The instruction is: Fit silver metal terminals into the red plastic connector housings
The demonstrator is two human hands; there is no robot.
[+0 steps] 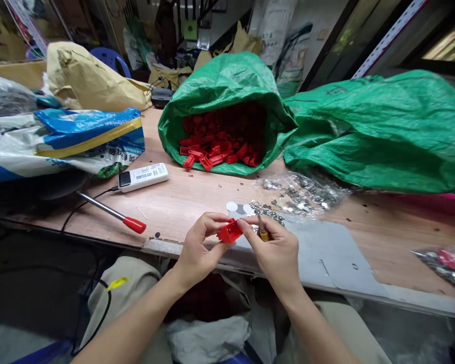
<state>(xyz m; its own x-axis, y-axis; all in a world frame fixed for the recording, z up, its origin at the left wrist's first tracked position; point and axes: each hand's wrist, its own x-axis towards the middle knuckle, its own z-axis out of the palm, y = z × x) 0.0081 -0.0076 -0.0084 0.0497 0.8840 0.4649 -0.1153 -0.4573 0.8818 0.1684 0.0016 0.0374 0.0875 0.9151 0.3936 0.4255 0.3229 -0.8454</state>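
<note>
Bare forearms (146,319) led to the left hand (199,247) and right hand (279,253), both in front of the open green plastic sack (227,78). Fingers of both gripped a small, box-like red plastic piece (228,233), the right ones also holding a slim yellow-and-silver tool (264,234); that divided grip could have let either slip, dropping the piece off the pale wood-grained tabletop's (182,199) edge.

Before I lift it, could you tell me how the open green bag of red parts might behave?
The green bag would probably sag, its sides being thin and creased. Red parts lie at its sideways mouth, so some could well spill.
</note>
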